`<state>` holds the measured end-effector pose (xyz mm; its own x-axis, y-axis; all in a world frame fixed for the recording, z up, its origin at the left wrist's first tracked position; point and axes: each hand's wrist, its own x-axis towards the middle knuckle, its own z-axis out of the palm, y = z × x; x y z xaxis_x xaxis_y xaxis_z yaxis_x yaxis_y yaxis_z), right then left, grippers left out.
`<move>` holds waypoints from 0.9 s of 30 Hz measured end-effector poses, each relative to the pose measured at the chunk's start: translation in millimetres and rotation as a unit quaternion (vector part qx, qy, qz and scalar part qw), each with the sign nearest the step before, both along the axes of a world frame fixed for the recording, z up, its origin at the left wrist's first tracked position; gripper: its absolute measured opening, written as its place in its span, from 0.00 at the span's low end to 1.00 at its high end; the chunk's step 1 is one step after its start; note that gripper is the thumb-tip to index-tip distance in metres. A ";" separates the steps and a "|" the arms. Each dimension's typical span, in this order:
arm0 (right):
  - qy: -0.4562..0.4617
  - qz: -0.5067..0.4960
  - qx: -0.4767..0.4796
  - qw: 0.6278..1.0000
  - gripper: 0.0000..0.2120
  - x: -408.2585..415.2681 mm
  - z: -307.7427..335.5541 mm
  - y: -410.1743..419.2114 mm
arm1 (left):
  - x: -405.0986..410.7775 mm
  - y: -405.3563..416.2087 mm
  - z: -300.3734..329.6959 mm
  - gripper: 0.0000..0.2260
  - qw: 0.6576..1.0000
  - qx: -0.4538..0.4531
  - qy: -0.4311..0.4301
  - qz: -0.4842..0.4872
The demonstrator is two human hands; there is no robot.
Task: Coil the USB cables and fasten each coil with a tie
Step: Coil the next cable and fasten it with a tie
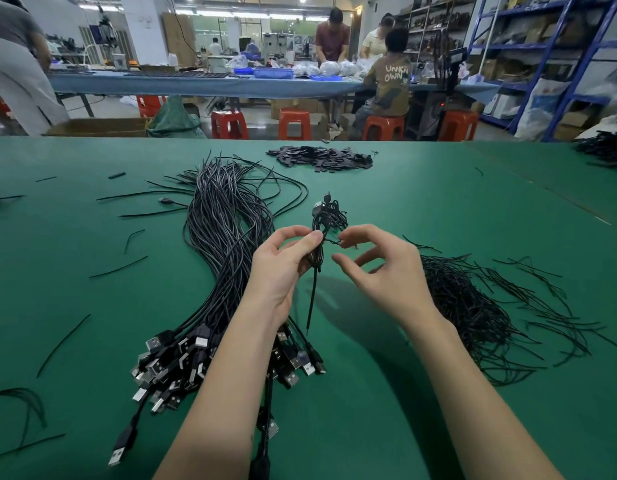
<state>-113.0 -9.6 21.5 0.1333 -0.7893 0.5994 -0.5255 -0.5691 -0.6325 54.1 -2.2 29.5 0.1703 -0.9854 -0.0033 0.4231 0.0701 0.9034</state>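
Above the middle of the green felt-covered table [438,209], the left hand [283,268] held a small coil of thin black USB cable [321,233] upright, thumb and forefinger pinching it at its waist, with one loose tail of the cable hanging down toward the cloth. The right hand [380,268] was at the coil's right side, its fingertips [341,241] nipping the short black wire tie [331,241] that stuck out sideways from the waist, the other fingers spread loosely. The step in hand appeared to be the fastening: the tie seemed already wrapped round the coil, and the next move probably called for twisting its ends tight while the left hand kept the loops from springing apart, then tucking in the hanging tail. To the left lay the large bundle of uncoiled black USB cables [227,237], their silver plugs fanned toward the person, partly under the left forearm. To the right lay a tangled heap of black wire ties [473,306], near enough to reach. A pile of flat dark rectangular pieces [321,159] sat farther back, well apart. Stray ties scattered across the cloth did not seem to obstruct the work; the dangling tail was the likeliest thing to snag.
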 end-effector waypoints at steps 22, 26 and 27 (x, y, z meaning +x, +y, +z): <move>-0.508 0.149 0.488 0.694 0.03 14.9 13.7 1.2 | -5.8 1.2 -4.9 0.05 0.987 -0.087 -0.123 0.052; -0.467 0.133 0.508 0.711 0.08 12.5 6.5 -0.9 | -8.8 2.6 -8.9 0.06 0.964 -0.119 -0.216 0.099; -0.382 0.082 0.461 0.796 0.09 12.2 2.4 -1.3 | -9.2 1.8 -11.1 0.06 0.962 -0.093 -0.230 0.112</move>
